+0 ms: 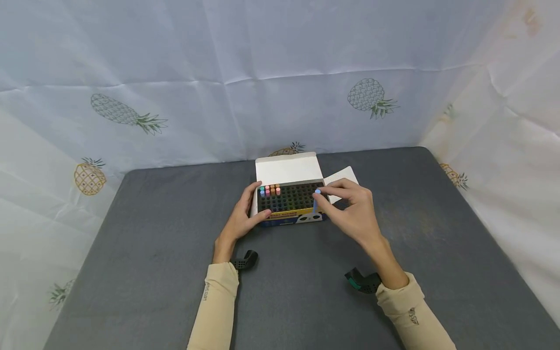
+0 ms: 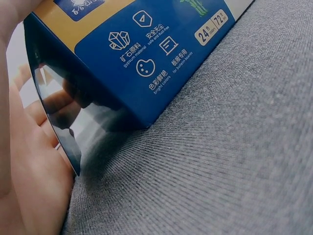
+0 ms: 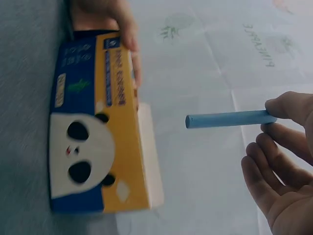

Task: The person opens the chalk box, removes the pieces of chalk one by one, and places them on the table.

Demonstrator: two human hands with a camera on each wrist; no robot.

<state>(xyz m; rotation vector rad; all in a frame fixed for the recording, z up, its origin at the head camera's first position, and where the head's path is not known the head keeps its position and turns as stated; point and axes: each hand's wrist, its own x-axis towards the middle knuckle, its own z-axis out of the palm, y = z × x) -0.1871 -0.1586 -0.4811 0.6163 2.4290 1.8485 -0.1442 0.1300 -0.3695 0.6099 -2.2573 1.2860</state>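
An open chalk box (image 1: 286,217), blue and yellow with a panda face (image 3: 80,147), sits on the table. My left hand (image 1: 241,214) holds its left end, thumb at the front top edge and fingers along the far side. In the left wrist view, the palm (image 2: 39,181) lies beside a side flap (image 2: 58,117). Between thumb and fingertips, my right hand (image 1: 355,213) pinches one end of a blue chalk stick (image 3: 230,119). The stick points downward over the box's front right part. Several coloured chalk sticks (image 1: 268,191) stand in the holes at the back left.
The box's white lid (image 1: 288,167) is folded back, and a white flap (image 1: 345,176) sticks out at the right. A dark grey cloth (image 1: 166,272) covers the table. Pineapple-print white curtains (image 1: 245,112) hang behind and at the sides. Each wrist wears a black device (image 1: 246,261).
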